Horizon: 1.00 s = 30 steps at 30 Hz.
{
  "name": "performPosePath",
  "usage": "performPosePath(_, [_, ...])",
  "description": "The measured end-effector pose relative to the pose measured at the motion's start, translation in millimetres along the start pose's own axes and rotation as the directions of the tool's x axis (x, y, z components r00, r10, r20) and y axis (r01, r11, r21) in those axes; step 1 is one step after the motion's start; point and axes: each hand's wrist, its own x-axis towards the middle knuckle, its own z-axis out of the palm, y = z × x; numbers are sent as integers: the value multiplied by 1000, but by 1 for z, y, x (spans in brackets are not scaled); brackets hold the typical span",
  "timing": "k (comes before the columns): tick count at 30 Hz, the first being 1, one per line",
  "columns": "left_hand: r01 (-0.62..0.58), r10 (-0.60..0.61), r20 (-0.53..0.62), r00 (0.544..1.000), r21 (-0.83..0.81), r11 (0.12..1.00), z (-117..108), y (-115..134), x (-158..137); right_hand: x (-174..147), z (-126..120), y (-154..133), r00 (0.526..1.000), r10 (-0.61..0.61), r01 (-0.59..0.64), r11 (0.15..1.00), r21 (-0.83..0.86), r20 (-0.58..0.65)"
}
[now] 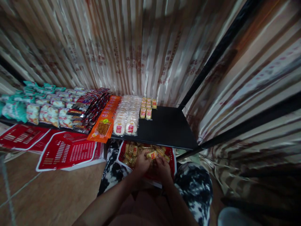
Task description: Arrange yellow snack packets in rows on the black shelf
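Note:
A small yellow snack pack [151, 155] with a red label is held between my two hands, above a red basket [174, 163] with a white rim. My left hand [142, 161] is closed on the pack's left side. My right hand [163, 164] has its fingers closed at the pack's right end. Many similar packs [130, 150] lie loose in the basket, which sits at my lap. On the black shelf [171, 125] just beyond stand short rows of the same yellow packs [146, 113], beside rows of round white wrapped crackers [125, 117].
Orange snack bags [103, 127], dark red bags [90, 105], white-wrapped packs [49, 113] and green packs [15, 110] fill the shelf's left part. Red baskets [68, 150] sit below it. A black post [207, 59] slants up at the right, before a striped curtain [131, 40].

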Motion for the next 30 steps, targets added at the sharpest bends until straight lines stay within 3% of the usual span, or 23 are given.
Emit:
performPosePath(3, [25,-25,1,1000,-25,999,-1,-7,-2,-7,3,-1,985,156,-167,972,168,75])
performPosePath(6, [31,-31,3,1000,-29,999,-5,-12,-3,-12,6,-12,978,186,-204,949,239,95])
performPosePath(8, [20,-19,23,1000,-50,999,-9,-14,-4,-13,7,-24,985,162,-171,962,212,60])
performPosePath(11, [-1,9,60,998,-132,991,-12,-12,-2,-10,9,-44,999,32,-34,994,108,23])
performPosePath(14, [-5,16,50,999,-203,979,-13,-2,2,-5,12,-63,994,-52,44,996,73,99])
performPosePath(19, [-74,86,46,995,-230,970,-14,22,13,9,14,-81,982,-60,46,996,80,181])
performPosePath(21, [-115,125,36,992,-202,973,-14,29,17,17,13,-87,980,-83,70,994,79,180])
performPosePath(26, [-231,229,-121,966,-6,973,-16,45,23,46,15,-106,974,-168,174,985,-22,154])
performPosePath(30, [-262,261,-150,954,14,965,-20,58,34,71,30,-121,960,-246,264,954,-144,131])
